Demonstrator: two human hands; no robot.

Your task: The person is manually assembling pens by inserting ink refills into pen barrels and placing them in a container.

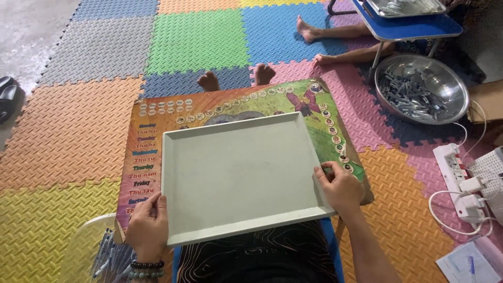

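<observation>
Beneath you lay a floor of interlocking foam mats (78, 131) in orange, green, blue, grey, pink and yellow, with bare grey concrete (26, 31) at upper left. A low blue folding table (414, 26) stood at upper right. Lighting was even.

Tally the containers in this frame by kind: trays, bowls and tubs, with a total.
Pale green tray, gripped at its near corners by the left hand and right hand: 1
Metal tray on the blue folding table: 1
Round metal bowl of small parts: 1
Clear plastic tub of pens: 1
Total: 4
</observation>
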